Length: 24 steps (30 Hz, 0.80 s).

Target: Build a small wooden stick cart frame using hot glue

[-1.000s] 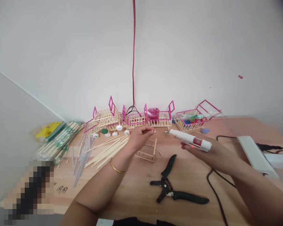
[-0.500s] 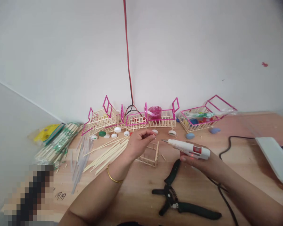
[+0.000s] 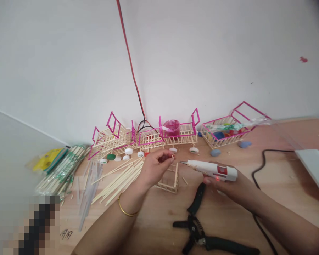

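My left hand (image 3: 154, 168) is pinched shut on a short wooden stick piece (image 3: 172, 156), held just above a small unpainted stick frame (image 3: 170, 179) on the wooden table (image 3: 281, 177). My right hand (image 3: 230, 184) grips a white hot glue gun (image 3: 212, 169) with a red label. Its nozzle points left, a short gap from the stick piece. A gold bangle sits on my left wrist.
Black-handled pliers (image 3: 199, 226) lie open near the front edge. Loose long sticks (image 3: 119, 177) and packed stick bundles (image 3: 63, 170) lie at left. Pink-edged stick carts (image 3: 149, 136) with bottle-cap wheels line the wall. A black cord (image 3: 257, 170) and a white board (image 3: 313, 170) are at right.
The view has shifted down and right. My right hand brought the glue gun lower and to the left, closer to my left hand's stick piece, which stayed above the small frame.
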### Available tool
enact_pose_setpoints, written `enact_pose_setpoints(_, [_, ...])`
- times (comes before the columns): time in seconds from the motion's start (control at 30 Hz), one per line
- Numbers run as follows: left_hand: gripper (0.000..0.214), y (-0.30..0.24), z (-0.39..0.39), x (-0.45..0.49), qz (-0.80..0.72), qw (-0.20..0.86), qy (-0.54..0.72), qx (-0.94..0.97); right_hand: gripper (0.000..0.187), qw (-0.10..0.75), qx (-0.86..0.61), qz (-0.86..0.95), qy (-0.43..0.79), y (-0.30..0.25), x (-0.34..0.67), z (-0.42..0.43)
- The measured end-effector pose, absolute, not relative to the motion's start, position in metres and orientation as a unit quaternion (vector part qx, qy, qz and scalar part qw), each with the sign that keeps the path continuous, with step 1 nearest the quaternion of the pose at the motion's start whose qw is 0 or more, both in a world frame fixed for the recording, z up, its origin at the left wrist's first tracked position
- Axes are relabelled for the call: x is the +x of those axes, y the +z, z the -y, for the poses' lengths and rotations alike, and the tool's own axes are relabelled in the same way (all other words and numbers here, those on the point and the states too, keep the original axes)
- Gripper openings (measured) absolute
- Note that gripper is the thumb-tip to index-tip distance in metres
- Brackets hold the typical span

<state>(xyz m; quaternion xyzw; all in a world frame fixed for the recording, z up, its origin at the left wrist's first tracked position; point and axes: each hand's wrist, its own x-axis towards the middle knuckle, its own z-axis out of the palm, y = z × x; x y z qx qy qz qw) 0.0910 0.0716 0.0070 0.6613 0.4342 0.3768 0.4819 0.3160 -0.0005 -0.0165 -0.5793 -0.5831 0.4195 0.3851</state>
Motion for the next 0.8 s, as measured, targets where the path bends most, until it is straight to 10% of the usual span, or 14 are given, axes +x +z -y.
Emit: enact_pose_setpoints(0.8, [0.012,0.0058,-0.071,0.0943,-0.434,0.445,0.399,0.674,0.047,0.351,-0.561,0.58,0.476,-0.0093,0.3131,0.0001])
